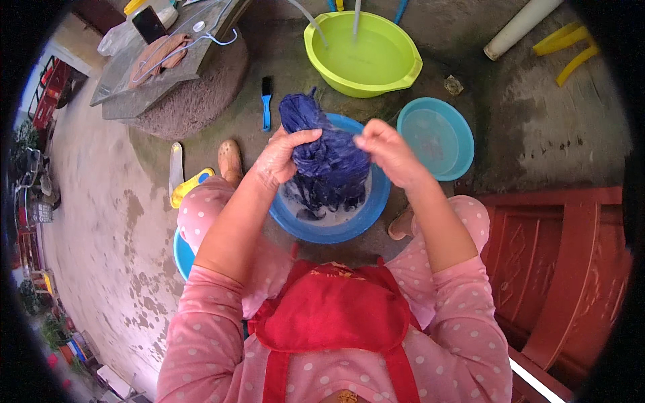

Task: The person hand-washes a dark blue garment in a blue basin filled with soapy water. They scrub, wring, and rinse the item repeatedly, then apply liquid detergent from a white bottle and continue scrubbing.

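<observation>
A wet, dark blue cloth garment [329, 158] is bunched up over a blue basin [326, 233], and its lower folds hang into sudsy water. My left hand [285, 156] grips the bunched cloth from its left side, thumb laid across the front. On the other side my right hand [392, 153] is closed, its fingertips pinching at the right edge of the same cloth. What kind of garment it is cannot be made out.
Beyond the basin stands a lime-green tub [363, 60] of water with hoses in it. A smaller turquoise basin [437, 139] holds water at right. A blue brush [267, 104] lies near a stone slab [151, 84] with a phone [149, 25] and a hanger. Red carved wood [551, 269] borders the right.
</observation>
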The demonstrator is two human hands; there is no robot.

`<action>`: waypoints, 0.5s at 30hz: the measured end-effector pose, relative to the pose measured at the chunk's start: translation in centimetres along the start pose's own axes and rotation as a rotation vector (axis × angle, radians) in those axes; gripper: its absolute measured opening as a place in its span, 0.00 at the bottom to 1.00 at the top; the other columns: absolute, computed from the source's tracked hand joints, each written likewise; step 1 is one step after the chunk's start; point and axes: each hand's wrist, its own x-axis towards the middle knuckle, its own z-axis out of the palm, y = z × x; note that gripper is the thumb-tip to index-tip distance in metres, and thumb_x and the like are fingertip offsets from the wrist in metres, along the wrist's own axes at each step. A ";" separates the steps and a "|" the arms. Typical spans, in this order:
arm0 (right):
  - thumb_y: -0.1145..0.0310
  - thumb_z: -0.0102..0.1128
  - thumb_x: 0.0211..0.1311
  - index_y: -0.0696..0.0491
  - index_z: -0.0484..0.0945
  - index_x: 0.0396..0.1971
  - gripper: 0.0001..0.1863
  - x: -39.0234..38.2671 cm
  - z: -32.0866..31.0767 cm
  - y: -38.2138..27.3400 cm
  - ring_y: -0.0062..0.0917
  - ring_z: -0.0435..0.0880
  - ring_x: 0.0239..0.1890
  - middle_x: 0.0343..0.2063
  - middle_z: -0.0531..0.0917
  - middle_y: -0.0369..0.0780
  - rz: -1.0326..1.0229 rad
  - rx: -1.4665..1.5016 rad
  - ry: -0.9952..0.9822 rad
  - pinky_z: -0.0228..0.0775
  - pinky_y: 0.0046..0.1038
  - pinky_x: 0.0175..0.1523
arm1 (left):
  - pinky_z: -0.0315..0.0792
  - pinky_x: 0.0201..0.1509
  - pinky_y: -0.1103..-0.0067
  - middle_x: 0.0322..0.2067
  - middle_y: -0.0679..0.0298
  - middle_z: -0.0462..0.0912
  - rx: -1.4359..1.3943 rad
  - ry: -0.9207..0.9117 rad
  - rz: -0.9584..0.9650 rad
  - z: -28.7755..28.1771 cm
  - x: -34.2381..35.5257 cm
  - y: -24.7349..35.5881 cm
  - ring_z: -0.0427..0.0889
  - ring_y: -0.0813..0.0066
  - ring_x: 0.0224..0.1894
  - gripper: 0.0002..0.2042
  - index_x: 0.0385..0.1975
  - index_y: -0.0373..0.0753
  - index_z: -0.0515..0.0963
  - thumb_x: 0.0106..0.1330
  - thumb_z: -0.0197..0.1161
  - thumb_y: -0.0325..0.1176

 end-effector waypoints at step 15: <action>0.62 0.66 0.50 0.49 0.69 0.53 0.29 -2.4 -0.9 -2.6 0.26 0.67 0.52 0.49 0.67 0.40 -0.226 -0.401 0.123 0.58 0.25 0.57 | 0.71 0.52 0.70 0.40 0.63 0.81 -0.262 -0.013 -0.171 -1.4 1.4 0.2 0.79 0.67 0.43 0.22 0.42 0.40 0.76 0.65 0.46 0.51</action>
